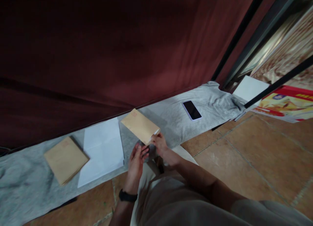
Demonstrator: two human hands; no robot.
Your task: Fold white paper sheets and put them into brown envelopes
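Envelope (140, 125) — matt paper; phone (192, 110) — glossy.

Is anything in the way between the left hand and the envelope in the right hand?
Nothing visible: the left hand is right by the envelope's near corner. The right hand grips that same end, but to one side. The phone lies clear, farther right.

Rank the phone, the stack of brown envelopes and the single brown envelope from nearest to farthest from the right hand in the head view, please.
1. Single brown envelope: pinched at its near end by the right hand.
2. Phone: beyond the hand, to the right.
3. Stack of brown envelopes: far to the left, past the white sheet.
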